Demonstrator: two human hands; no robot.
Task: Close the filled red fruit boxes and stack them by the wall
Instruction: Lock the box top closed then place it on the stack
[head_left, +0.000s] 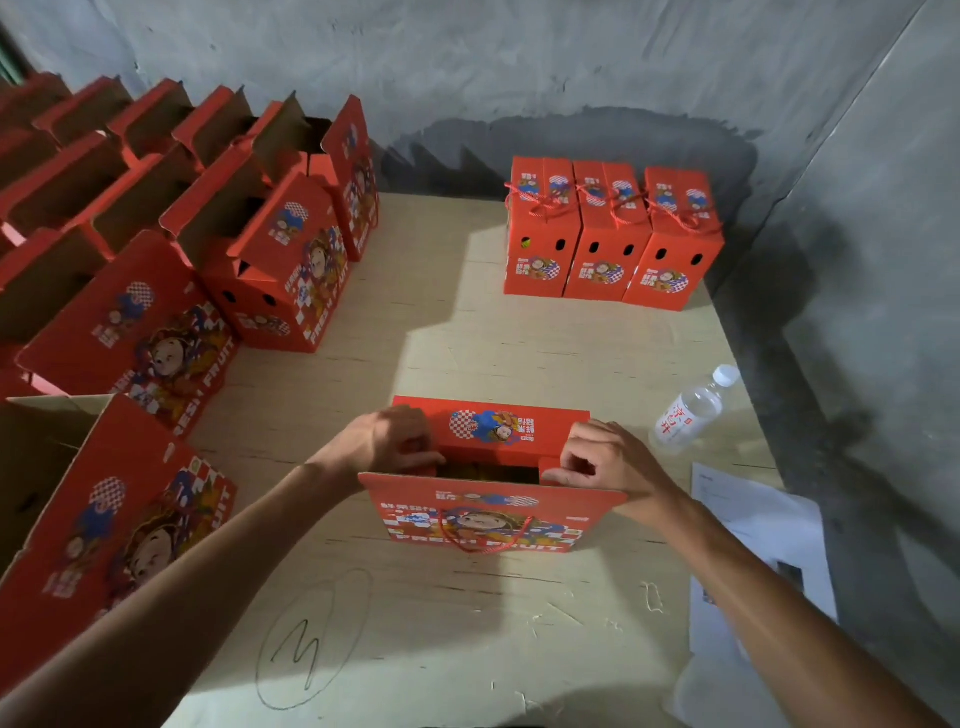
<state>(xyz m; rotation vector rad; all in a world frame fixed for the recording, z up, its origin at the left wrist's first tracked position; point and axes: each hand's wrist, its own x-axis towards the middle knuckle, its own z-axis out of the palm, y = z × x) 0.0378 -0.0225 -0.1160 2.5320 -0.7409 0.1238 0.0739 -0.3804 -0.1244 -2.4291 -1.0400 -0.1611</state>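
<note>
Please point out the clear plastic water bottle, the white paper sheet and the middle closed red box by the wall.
Clear plastic water bottle (691, 410): head view, on its label.
White paper sheet (753, 519): head view, on its bare upper part.
Middle closed red cardboard box (602, 254): head view, on its front face.

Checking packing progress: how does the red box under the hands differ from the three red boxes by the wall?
The red cardboard box between the hands is open on top; the three red boxes by the wall are closed. Its red rope handle hangs down the front; theirs lie over their tops. Left hand and right hand grip its flaps; theirs stand untouched. All share the same print.

"FRESH FRUIT" on the red boxes (480, 525); a handwritten, circled "3" on the table (306, 649).
</note>
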